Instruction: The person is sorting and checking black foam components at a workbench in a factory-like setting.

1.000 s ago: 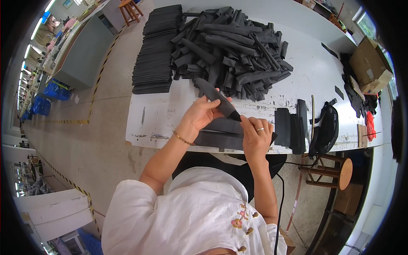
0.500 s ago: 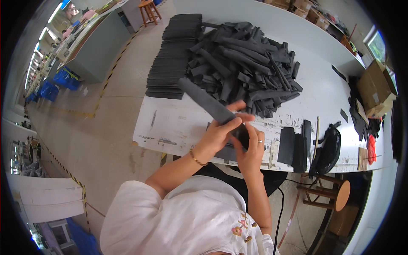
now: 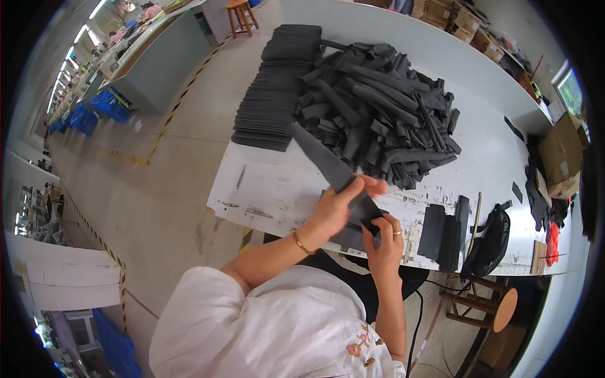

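Note:
A long dark grey fabric strip [image 3: 324,162] slants between my hands above the front of the white table. My left hand [image 3: 338,206] has its thumb across the strip's middle, fingers beneath it. At the strip's near end, my right hand [image 3: 384,242], with a ring on one finger, pinches the edge between thumb and fingers. Below my hands, more dark fabric [image 3: 353,238] lies at the table edge, partly hidden. Beyond the strip spreads a loose heap of similar dark pieces [image 3: 384,107]. Left of the heap is a neat overlapping row of flat dark strips [image 3: 276,88].
Flat dark pieces [image 3: 432,230] lie on the table [image 3: 252,183] to my right, beside a thin stick [image 3: 474,223] and a black bag [image 3: 490,242]. A wooden stool [image 3: 504,309] stands below the right edge. Cardboard boxes [image 3: 561,148] sit at the far right.
My left hand's fingers have come in closer around the strip, which now bends slightly. The right hand still grips the near end. The whole view has shifted a little.

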A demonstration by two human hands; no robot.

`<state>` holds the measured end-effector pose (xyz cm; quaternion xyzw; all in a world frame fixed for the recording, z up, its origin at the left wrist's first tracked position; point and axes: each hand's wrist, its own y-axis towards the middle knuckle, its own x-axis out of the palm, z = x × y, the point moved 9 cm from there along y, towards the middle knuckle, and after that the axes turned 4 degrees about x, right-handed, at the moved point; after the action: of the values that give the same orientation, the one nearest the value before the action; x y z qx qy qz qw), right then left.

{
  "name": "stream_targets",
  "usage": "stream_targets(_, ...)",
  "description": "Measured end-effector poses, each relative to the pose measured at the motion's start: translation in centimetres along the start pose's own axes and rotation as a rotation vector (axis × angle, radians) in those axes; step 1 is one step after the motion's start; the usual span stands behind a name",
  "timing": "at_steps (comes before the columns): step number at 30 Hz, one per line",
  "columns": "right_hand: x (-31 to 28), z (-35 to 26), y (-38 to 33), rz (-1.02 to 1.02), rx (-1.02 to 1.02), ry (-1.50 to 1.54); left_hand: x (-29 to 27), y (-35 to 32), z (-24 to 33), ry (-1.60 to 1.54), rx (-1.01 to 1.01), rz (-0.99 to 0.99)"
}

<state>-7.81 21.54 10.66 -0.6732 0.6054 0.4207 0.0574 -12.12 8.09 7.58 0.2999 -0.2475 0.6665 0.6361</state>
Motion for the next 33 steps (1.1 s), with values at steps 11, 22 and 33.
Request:
stream_targets(11,0.6,0.5,0.1,-0.08,0.021,0.045,0.2,-1.0,-3.0,-0.128,-0.147,0.002)
stream_targets(22,-2.3,-2.5,1.8,0.06,-0.239,0.085,2.0,-0.7,0.2,-0.187,0.017,-0.01)
stream_targets(33,-2.2,-3.1,2.3,0.068,-0.236,0.129,2.3,-1.4,-0.6,-0.248,0.039,-0.023)
